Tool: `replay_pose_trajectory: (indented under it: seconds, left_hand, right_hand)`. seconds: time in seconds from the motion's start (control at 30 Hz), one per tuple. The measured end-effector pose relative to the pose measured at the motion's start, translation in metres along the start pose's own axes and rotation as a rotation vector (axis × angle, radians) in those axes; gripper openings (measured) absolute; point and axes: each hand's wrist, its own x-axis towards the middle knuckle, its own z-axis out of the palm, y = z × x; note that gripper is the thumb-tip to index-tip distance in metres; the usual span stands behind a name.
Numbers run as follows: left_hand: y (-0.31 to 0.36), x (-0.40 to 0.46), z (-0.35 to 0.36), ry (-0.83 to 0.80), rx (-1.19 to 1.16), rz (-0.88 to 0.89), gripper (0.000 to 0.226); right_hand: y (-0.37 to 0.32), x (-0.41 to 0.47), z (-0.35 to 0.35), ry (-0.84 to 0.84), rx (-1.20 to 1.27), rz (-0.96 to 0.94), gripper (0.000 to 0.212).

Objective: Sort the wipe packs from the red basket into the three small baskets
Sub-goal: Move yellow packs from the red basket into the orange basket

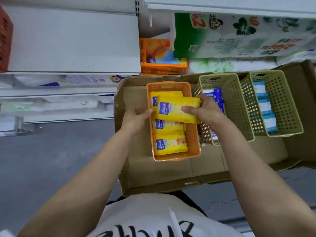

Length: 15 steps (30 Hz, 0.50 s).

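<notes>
Both hands hold one yellow wipe pack (177, 109) above the orange basket (193, 134). My right hand (203, 112) grips its right end, thumb on top. My left hand (136, 118) touches its left edge with thumb and fingers. Several more yellow packs (169, 145) lie in the orange basket. The middle beige basket (234, 106) holds dark blue packs (216, 96), partly hidden by my right hand. The right beige basket (283, 103) holds light blue and white packs (265, 106). A red basket's corner (5, 38) shows at the far left on a shelf.
All three small baskets stand in a flat cardboard tray (171, 175) in front of me. White shelves (71, 41) carry tissue packs behind it; an orange pack (160, 57) and a green-white paper pack (230, 36) sit just beyond the tray. Grey floor (51, 159) lies to the left.
</notes>
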Motion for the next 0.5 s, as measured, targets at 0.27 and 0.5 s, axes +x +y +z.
replay_pose_trajectory:
  seconds: [0.27, 0.5]
  left_hand:
    - [-0.039, -0.025, 0.014, -0.049, -0.005, -0.041, 0.045]
    - [-0.048, -0.032, 0.019, -0.029, -0.042, -0.017, 0.049]
  right_hand:
    - [0.034, 0.006, 0.042, -0.096, -0.289, 0.012, 0.077]
    - [0.057, -0.004, 0.071, 0.153, -0.884, -0.456, 0.071]
